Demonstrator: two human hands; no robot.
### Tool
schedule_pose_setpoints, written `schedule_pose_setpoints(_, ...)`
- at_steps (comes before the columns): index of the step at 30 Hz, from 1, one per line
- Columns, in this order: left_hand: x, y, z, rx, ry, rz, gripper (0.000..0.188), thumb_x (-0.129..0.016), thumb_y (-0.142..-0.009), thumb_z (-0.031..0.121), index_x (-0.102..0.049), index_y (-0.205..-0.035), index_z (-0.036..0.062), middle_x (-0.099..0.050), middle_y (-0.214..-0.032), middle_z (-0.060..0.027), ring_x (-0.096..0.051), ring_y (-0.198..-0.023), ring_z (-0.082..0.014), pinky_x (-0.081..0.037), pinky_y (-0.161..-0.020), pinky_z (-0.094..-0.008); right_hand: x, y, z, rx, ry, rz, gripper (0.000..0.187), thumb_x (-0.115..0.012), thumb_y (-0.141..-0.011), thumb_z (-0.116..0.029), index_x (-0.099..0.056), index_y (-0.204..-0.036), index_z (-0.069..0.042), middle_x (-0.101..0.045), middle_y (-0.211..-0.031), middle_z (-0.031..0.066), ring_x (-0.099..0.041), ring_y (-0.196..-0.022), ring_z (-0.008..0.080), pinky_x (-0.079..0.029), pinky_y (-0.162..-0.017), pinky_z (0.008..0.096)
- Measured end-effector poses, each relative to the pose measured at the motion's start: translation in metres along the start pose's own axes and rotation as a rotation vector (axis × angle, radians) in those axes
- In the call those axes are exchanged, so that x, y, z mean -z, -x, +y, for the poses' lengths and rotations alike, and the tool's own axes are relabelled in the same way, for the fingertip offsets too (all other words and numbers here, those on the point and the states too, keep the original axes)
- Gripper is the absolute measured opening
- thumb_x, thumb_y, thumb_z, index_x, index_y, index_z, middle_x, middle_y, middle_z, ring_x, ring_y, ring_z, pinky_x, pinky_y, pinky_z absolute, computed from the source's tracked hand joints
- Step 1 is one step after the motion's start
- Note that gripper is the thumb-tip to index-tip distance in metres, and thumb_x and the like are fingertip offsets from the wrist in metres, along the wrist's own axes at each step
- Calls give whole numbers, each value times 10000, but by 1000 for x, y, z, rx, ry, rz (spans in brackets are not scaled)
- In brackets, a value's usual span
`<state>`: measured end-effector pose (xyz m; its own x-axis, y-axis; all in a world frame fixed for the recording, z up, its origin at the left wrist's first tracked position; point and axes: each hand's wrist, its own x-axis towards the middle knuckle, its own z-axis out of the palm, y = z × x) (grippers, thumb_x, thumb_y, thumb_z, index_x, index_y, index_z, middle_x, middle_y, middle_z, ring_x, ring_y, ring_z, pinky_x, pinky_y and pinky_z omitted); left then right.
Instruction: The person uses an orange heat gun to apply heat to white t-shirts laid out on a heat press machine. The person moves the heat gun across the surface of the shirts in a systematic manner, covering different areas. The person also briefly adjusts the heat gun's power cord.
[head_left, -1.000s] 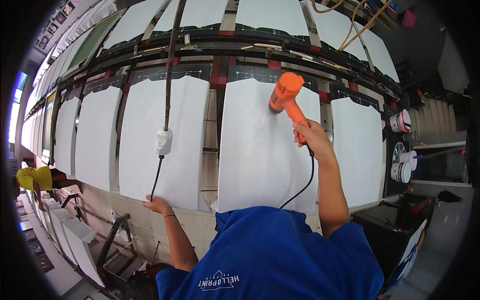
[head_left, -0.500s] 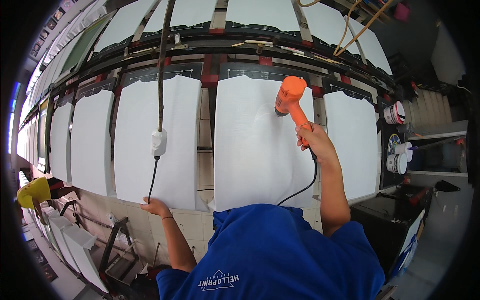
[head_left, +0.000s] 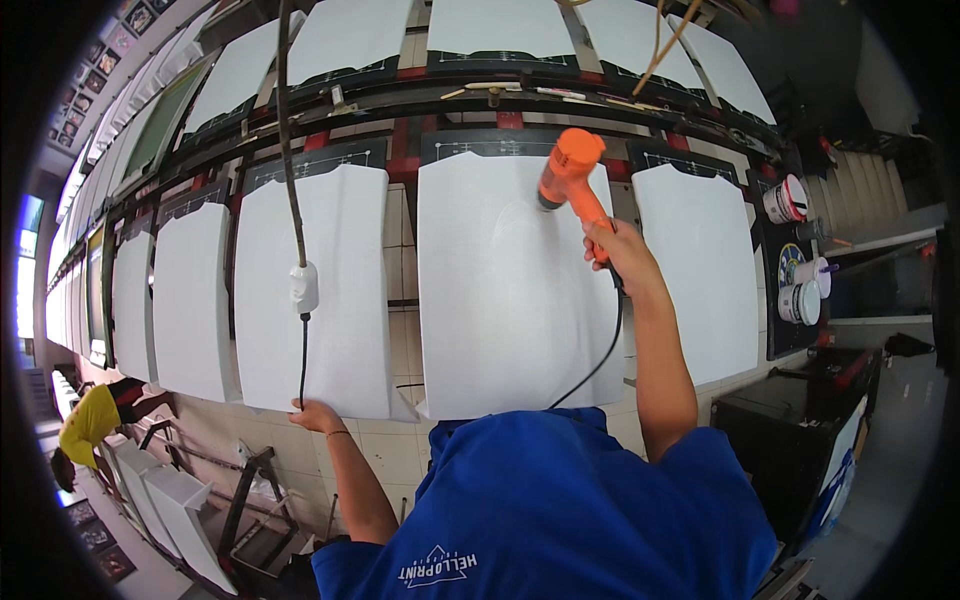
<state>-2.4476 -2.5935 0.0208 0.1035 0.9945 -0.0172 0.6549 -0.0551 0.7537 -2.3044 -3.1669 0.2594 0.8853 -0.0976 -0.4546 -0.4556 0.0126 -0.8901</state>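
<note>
My right hand is wrapped round the grip of an orange heat gun. The gun's dark nozzle points down and left over the upper right part of a white fabric panel stretched on a dark board. A faint rounded mark shows on the fabric beside the nozzle. From the handle's lower end a black cord curves down toward my body. My left hand is closed on another stretch of black cord at the near edge of the left white panel. That stretch hangs from a white plug connector.
A thick dark cable comes down from above to the connector. Behind the panels runs a dark rail with pens and sticks. Plastic tubs stand at right, above a black cabinet. A person in yellow bends at far left.
The heat gun and my right hand have shifted slightly left and away from me. The cable and connector have swung a little left. My left hand stays at the panel edge.
</note>
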Motion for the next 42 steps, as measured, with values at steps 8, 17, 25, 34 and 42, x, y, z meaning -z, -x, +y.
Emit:
schedule_pose_setpoints(8,-1,-4,-9,-33,-17,22,555,-428,-966,339,-408,-1206,-161,-523,-1149,-373,-554,-1047,-468,-445,-909,-484,-10,-10,7,26,-91,27,288,-636,-878,-296,-553,-950,-30,-557,-737,5,-547,-623,84,-449,-531,226)
schedule_pose_setpoints(17,14,-16,-19,-83,55,-116,582,-400,-980,397,-443,-1133,-163,-547,-1087,-356,-569,-995,-449,-454,-871,-487,-7,2,12,60,-35,292,297,-637,-850,-324,-585,-905,-37,-551,-733,10,-557,-640,100,-444,-535,241)
schedule_pose_setpoints(25,-5,-11,-14,-35,77,47,597,-428,-972,414,-468,-1058,-175,-555,-1036,-370,-581,-933,-464,-466,-832,-497,-10,1,7,-3,-174,155,282,-648,-862,-300,-577,-935,-38,-550,-729,6,-550,-622,90,-439,-519,230)
schedule_pose_setpoints(34,1,-14,-15,-3,84,-27,583,-433,-978,393,-450,-1100,-177,-542,-1060,-374,-578,-942,-448,-472,-843,-477,-6,19,14,-35,-32,280,271,-632,-874,-290,-564,-944,-38,-548,-718,4,-533,-594,87,-436,-511,232)
schedule_pose_setpoints(42,-7,-13,-14,-6,200,2,586,-479,-960,386,-449,-1086,-185,-558,-1028,-387,-595,-904,-447,-482,-807,-474,-15,33,17,-8,-35,322,278,-636,-873,-287,-575,-970,-34,-553,-728,0,-537,-611,80,-430,-508,213)
